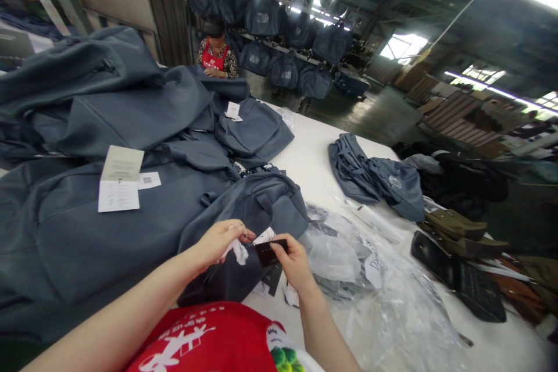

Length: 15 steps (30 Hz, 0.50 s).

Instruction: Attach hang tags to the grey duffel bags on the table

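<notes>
Several bags (135, 113) are crowding the left, plastic wrap (392, 308) the right. Left hand (222, 239) is pinching a white scrap (239, 253); just apart, right hand (297, 260) is gripping a black tag (264, 254) over near bag (285, 197), partly hiding it.

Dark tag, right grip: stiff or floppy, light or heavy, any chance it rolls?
Likely fairly stiff: the dark tag stays flat where it sticks out of the right grip. Probably light, as it's small and looks thin. Rolling seems unlikely given its flat, straight-edged shape.
</notes>
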Tool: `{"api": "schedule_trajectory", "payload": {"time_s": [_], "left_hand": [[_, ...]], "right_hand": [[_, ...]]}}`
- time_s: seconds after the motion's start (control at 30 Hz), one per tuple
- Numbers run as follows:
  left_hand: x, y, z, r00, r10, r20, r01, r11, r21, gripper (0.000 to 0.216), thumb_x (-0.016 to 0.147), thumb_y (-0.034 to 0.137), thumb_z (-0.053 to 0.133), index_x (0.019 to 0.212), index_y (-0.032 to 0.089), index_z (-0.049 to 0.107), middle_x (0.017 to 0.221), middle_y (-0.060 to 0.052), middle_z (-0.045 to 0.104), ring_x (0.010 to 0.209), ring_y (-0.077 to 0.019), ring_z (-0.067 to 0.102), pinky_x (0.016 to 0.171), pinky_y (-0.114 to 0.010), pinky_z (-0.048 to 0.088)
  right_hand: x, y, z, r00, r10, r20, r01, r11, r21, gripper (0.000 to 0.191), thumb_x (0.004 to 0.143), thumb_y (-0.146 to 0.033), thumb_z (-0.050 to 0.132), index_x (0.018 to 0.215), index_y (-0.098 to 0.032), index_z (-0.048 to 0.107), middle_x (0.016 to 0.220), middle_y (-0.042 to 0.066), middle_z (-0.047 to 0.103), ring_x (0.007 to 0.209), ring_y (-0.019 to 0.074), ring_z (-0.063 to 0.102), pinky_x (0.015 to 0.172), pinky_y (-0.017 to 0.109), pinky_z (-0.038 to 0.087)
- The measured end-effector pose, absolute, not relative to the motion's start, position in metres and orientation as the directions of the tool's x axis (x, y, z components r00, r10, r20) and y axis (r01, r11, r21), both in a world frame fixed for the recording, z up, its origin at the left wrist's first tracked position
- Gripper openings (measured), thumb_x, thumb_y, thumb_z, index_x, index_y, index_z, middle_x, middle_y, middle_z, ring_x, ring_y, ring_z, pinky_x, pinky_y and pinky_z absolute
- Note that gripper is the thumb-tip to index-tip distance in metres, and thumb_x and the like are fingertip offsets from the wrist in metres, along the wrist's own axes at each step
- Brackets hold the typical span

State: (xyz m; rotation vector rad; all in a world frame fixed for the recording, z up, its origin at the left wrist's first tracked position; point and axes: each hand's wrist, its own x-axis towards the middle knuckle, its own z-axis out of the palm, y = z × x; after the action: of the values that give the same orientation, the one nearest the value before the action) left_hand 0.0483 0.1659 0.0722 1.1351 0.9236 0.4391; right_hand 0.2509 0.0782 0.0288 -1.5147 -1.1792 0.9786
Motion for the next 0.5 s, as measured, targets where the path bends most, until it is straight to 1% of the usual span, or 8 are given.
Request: {"api": "schedule_trajectory", "payload": {"time_s": [0.07,0.13,0.17,0.23,0.3,0.33,0.4,0.5], "left_hand": [[0.042,0.173,0.072,0.529,0.794,-0.299,0.090,0.298,0.950,0.042,0.079,0.050,0.058,0.090,0.012,0.070,0.094,-0.011,0.072,0.043,-0.0060,0.050,0.033,-0.015,0.032],[0.032,0.181,0.075,0.506,0.809,-0.299,0.006,0.343,0.939,0.040,0.080,0.050,0.058,0.084,0.011,0.068,0.086,-0.010,0.072,0.038,-0.0043,0.045,0.031,-0.015,0.029],[0.026,0.185,0.078,0.508,0.801,-0.318,-0.056,0.399,0.915,0.038,0.080,0.049,0.059,0.079,0.011,0.066,0.078,-0.008,0.071,0.035,-0.0037,0.042,0.030,-0.015,0.026],[0.014,0.192,0.083,0.518,0.792,-0.324,-0.219,0.489,0.845,0.031,0.078,0.042,0.063,0.072,0.012,0.062,0.066,-0.005,0.065,0.039,-0.0066,0.047,0.029,-0.014,0.026],[0.004,0.196,0.087,0.509,0.810,-0.292,-0.343,0.502,0.794,0.024,0.075,0.036,0.067,0.078,0.013,0.063,0.067,-0.004,0.063,0.056,-0.0135,0.061,0.034,-0.014,0.035],[0.001,0.197,0.088,0.498,0.823,-0.274,-0.348,0.479,0.806,0.026,0.075,0.035,0.067,0.088,0.013,0.065,0.073,-0.005,0.065,0.067,-0.0165,0.065,0.039,-0.015,0.041],[0.000,0.193,0.086,0.479,0.847,-0.231,-0.222,0.372,0.901,0.044,0.078,0.034,0.065,0.117,0.015,0.060,0.091,-0.007,0.068,0.084,-0.0195,0.067,0.056,-0.020,0.051],[0.009,0.176,0.079,0.524,0.840,-0.139,0.106,0.098,0.990,0.079,0.080,0.032,0.064,0.148,0.023,0.025,0.105,-0.006,0.068,0.095,-0.0190,0.066,0.081,-0.029,0.052]], "right_hand": [[0.249,0.077,0.024,0.247,0.967,-0.066,0.188,-0.115,-0.975,0.024,0.081,-0.034,0.063,0.102,-0.022,0.062,0.079,0.000,0.064,0.071,0.0154,0.058,0.066,0.026,0.046],[0.247,0.076,0.019,0.235,0.963,-0.130,0.138,-0.165,-0.977,0.036,0.081,-0.034,0.063,0.115,-0.022,0.057,0.078,-0.001,0.064,0.068,0.0140,0.058,0.062,0.024,0.045],[0.246,0.075,0.017,0.210,0.963,-0.167,0.130,-0.196,-0.972,0.035,0.080,-0.035,0.063,0.112,-0.021,0.058,0.075,-0.001,0.063,0.065,0.0134,0.057,0.060,0.023,0.045],[0.241,0.074,0.015,0.164,0.960,-0.229,0.150,-0.253,-0.956,0.023,0.078,-0.037,0.065,0.092,-0.018,0.062,0.069,-0.002,0.062,0.062,0.0128,0.056,0.056,0.022,0.043],[0.235,0.075,0.015,0.150,0.951,-0.270,0.152,-0.292,-0.944,0.023,0.074,-0.038,0.069,0.074,-0.017,0.060,0.064,-0.002,0.061,0.059,0.0124,0.056,0.052,0.021,0.041],[0.232,0.077,0.016,0.148,0.945,-0.291,0.121,-0.309,-0.943,0.024,0.073,-0.039,0.070,0.072,-0.017,0.059,0.063,-0.002,0.061,0.057,0.0123,0.055,0.051,0.021,0.041],[0.224,0.082,0.019,0.118,0.937,-0.329,0.013,-0.333,-0.943,0.027,0.071,-0.040,0.071,0.076,-0.016,0.060,0.064,-0.002,0.063,0.057,0.0128,0.057,0.052,0.022,0.042],[0.210,0.092,0.021,0.050,0.943,-0.328,-0.078,-0.324,-0.943,0.031,0.070,-0.041,0.072,0.084,-0.016,0.061,0.070,0.000,0.066,0.060,0.0140,0.060,0.056,0.024,0.046]]}}
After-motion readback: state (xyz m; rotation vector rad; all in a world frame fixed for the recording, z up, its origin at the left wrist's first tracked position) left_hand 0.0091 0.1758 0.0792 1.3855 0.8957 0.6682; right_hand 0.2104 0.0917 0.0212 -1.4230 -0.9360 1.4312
